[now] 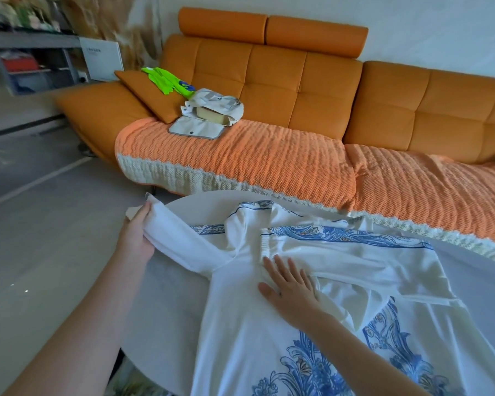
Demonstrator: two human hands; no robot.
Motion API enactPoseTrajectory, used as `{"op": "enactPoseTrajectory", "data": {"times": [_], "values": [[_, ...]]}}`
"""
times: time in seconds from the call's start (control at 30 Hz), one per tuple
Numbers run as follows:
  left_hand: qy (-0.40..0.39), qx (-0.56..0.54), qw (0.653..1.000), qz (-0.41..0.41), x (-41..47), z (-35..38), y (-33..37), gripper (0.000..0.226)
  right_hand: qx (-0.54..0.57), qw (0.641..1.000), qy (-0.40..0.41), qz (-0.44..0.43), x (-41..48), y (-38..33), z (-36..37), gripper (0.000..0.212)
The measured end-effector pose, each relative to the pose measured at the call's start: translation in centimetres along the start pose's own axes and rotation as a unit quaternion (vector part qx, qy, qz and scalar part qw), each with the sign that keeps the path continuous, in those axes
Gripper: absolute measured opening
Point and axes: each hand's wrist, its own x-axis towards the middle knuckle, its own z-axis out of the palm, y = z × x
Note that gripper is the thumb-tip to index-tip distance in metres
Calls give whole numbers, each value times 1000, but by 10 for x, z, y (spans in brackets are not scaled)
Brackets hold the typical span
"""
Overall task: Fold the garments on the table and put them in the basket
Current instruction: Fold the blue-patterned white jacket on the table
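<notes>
Garment: a white top (pixel 240 324) with blue floral print lies spread over the round table and covers its middle, near and right parts. Blue printed bands run along the side toward the table's far edge. A large blue flourish fills the near right part. A gathered white hem sits bunched near the middle.
Sleeve: one plain white sleeve (pixel 177 238) stretches out from the top to the table's left edge.
Left hand: the left hand (pixel 136 238) is at the table's left edge. Its fingers are curled round the end of the sleeve and grip the fabric.
Right hand: the right hand (pixel 292 287) lies palm down on the white fabric near the middle of the table. Its fingers are straight and slightly spread, the fingertips just short of the gathered hem.
Table: a pale grey table (pixel 166 295), bare along its left side between the two forearms.
Behind the table: an orange sofa (pixel 297 81) runs along the table's far edge. A textured orange throw (pixel 240 161) with a cream border is draped over its seats.
On the sofa, left end: an orange cushion (pixel 152 92), a bright green cloth (pixel 166 80), a pale fabric bag (pixel 215 105) and a flat pale pouch (pixel 196 129).
</notes>
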Motion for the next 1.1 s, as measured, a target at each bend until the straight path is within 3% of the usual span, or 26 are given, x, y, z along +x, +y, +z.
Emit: {"op": "enactPoseTrajectory", "data": {"times": [0.03,0.13,0.2,0.23,0.3,0.37,0.47,0.57,0.7,0.77,0.83,0.9,0.97,1.03,1.1], "values": [[8,15,1000,3,10,-1,-5,25,3,1000,2,-1,0,0,0,95],[72,195,978,-2,4,18,-5,39,10,1000,6,-2,0,-1,1,95],[183,248,951,0,8,20,-9,38,9,1000,9,-1,-1,0,2,94],[200,255,946,9,7,19,-12,42,7,1000,10,-1,-1,0,3,93],[184,297,937,24,5,23,-18,49,3,1000,11,-5,-1,1,4,91],[116,337,934,22,11,24,-14,47,4,1000,14,-7,-1,2,5,90],[140,235,961,-26,2,31,-9,42,8,1000,14,-8,-1,2,7,89],[174,181,968,-23,-13,43,-1,44,9,1000,12,-9,-1,2,6,90],[132,222,962,90,-46,82,9,48,36,999,-17,6,2,2,3,89],[75,248,953,155,-69,107,9,45,75,996,-37,7,7,0,-9,65],[-8,261,942,209,-93,132,6,34,153,988,29,-14,9,-1,-30,55],[-111,327,898,272,-109,153,-12,23,353,925,139,-13,2,-1,-61,50],[-224,433,807,333,-123,168,-44,17,490,839,238,-5,-8,9,-89,44],[-315,558,668,378,-133,173,-92,29,538,788,296,39,-10,29,-98,38],[-350,696,502,376,-140,168,-134,44,548,784,271,108,-12,49,-93,39]]}}
